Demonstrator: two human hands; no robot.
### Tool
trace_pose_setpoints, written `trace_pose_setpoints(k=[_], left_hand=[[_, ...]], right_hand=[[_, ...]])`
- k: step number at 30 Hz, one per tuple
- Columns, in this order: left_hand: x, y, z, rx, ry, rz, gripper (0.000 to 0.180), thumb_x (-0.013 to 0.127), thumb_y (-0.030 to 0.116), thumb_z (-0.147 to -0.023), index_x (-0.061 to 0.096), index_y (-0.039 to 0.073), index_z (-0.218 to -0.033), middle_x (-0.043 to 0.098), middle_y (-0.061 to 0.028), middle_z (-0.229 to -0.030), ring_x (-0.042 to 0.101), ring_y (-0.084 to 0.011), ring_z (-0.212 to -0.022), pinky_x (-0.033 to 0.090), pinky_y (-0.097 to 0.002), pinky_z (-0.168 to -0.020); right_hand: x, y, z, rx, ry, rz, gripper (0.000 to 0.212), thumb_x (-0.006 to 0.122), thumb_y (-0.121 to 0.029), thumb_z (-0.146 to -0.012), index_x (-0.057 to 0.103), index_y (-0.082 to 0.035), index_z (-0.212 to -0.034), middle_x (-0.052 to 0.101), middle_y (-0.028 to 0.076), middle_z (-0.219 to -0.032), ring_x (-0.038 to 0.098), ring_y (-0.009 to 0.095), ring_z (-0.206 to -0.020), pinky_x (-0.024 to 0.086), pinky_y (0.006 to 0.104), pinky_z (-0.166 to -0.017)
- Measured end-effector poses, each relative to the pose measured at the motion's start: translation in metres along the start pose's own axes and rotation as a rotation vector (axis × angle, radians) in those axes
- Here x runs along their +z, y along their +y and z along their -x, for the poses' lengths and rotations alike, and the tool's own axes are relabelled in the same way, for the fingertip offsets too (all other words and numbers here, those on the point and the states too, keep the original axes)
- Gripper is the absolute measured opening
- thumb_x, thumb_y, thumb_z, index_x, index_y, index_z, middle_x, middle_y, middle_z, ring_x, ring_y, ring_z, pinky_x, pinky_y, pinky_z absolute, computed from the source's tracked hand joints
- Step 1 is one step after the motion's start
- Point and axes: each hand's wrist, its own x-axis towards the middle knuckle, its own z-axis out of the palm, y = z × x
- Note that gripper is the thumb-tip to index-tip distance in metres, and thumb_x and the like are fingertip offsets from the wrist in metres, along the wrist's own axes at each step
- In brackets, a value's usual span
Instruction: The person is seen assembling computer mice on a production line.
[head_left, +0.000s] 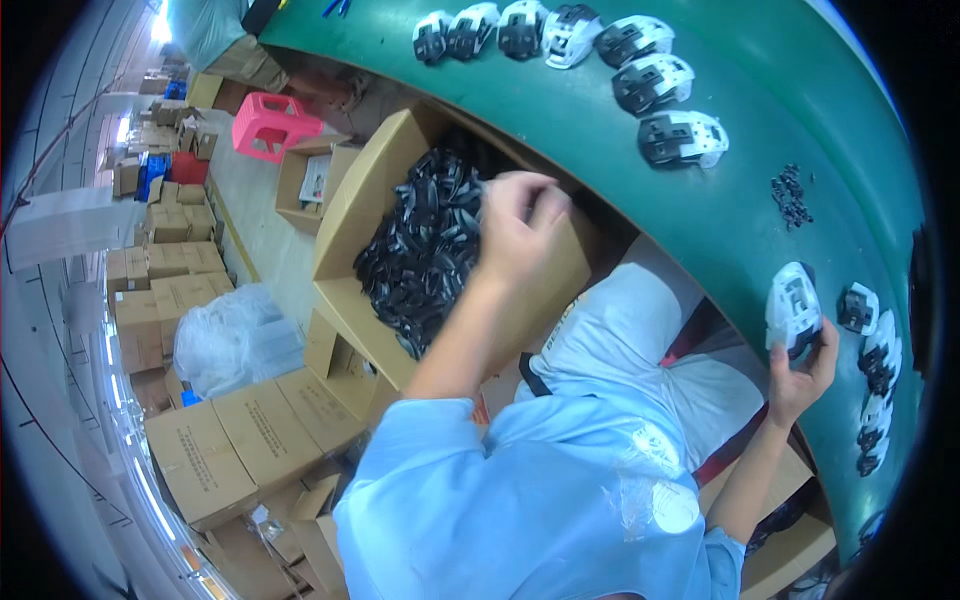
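Note:
My right hand (pixel 803 378) grips a white-and-black computer mouse shell (pixel 794 308) by its lower end, over the green table's edge. Above the right side of an open cardboard box, my left hand (pixel 522 225) is blurred, its fingers curled closed; whatever they hold is hidden. Many loose curved black plastic pieces (pixel 425 245) fill that cardboard box (pixel 350 215). Farther along the table, several similar mouse shells (pixel 652 82) form a curved row. More of them (pixel 878 355) line up to the right of my right hand.
The green table (pixel 760 110) curves around my front and right. A small heap of tiny black parts (pixel 790 197) lies on it. A pink stool (pixel 272 127), stacked cartons (pixel 235 435) and a clear plastic bag (pixel 235 338) stand on the left. Another open carton (pixel 800 545) sits below my right arm.

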Motion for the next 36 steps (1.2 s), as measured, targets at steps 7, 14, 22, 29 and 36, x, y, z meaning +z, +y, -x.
trace_pose_setpoints(k=[7, 14, 22, 29, 36], left_hand=[[-0.032, -0.145, 0.0, -0.013, -0.191, -0.626, 0.054, 0.077, 0.029, -0.083, 0.062, 0.008, -0.13, 0.053, -0.0206, -0.131, 0.05, -0.0409, -0.119, 0.045, -0.0472, -0.101], [-0.064, -0.158, -0.03, 0.264, -0.507, -0.895, 0.02, 0.076, 0.029, -0.082, 0.076, 0.015, -0.096, 0.065, -0.0072, -0.102, 0.059, -0.0338, -0.101, 0.049, -0.0462, -0.086], [-0.071, -0.158, -0.03, 0.051, -0.625, -0.984, 0.034, 0.075, 0.033, -0.087, 0.067, 0.001, -0.095, 0.065, -0.0165, -0.093, 0.059, -0.0389, -0.095, 0.047, -0.0483, -0.091], [-0.045, -0.001, -0.022, -0.186, -0.484, 0.233, 0.013, 0.05, -0.001, -0.101, 0.044, 0.004, -0.112, 0.059, -0.0055, -0.091, 0.063, -0.0127, -0.069, 0.053, -0.0266, -0.06], [0.02, 0.121, -0.014, 0.128, -0.612, 0.445, 0.038, 0.048, 0.006, -0.099, 0.054, -0.003, -0.135, 0.053, -0.0053, -0.105, 0.05, -0.0109, -0.084, 0.044, -0.0285, -0.075]], right_hand=[[0.0, 0.02, 0.006, 0.245, 0.07, 0.053, 0.067, 0.076, -0.018, -0.083, 0.046, 0.004, -0.139, 0.056, 0.013, -0.124, 0.055, 0.023, -0.114, 0.041, 0.0371, -0.104], [0.041, -0.029, -0.023, 0.356, 0.106, -0.368, 0.073, 0.075, -0.012, -0.082, 0.044, 0.002, -0.147, 0.057, 0.015, -0.132, 0.058, 0.02, -0.12, 0.045, 0.034, -0.104], [0.035, -0.026, -0.02, 0.383, 0.16, -0.295, 0.081, 0.085, -0.014, -0.078, 0.046, 0.006, -0.146, 0.063, 0.018, -0.127, 0.063, 0.02, -0.115, 0.051, 0.0322, -0.098], [0.01, -0.022, -0.01, 0.347, 0.18, -0.401, 0.075, 0.072, 0.003, -0.084, 0.039, 0.002, -0.152, 0.057, 0.017, -0.138, 0.06, 0.024, -0.124, 0.047, 0.036, -0.106], [0.043, -0.048, -0.009, 0.37, 0.126, -0.614, 0.083, 0.076, 0.002, -0.08, 0.035, 0.005, -0.152, 0.057, 0.018, -0.137, 0.061, 0.022, -0.122, 0.048, 0.0331, -0.104]])
